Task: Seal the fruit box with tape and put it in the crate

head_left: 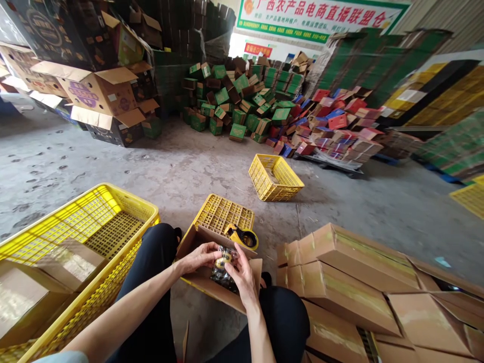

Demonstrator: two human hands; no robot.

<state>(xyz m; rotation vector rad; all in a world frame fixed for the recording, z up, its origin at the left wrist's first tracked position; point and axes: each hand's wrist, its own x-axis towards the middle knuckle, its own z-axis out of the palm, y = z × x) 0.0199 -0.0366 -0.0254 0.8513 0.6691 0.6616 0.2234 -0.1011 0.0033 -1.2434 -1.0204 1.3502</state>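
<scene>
Both of my hands hold a small dark plastic packet with a yellow label [223,259] above an open cardboard box [202,285]. The fingertips of my left hand [202,256] pinch its upper left side. My right hand [244,275] grips its right edge, thumb across the front. What the packet contains I cannot make out. The box rests on an upturned yellow crate [223,212] between my knees. A yellow tape dispenser [242,236] lies on that crate, just beyond the box's far wall.
At my left stands a large yellow crate [132,201] with cardboard boxes inside. Stacked taped cartons [363,257] rise at my right. A smaller yellow crate [276,179] sits ahead on the concrete floor. Piles of green boxes [238,131] and red and blue boxes [336,121] lie farther back.
</scene>
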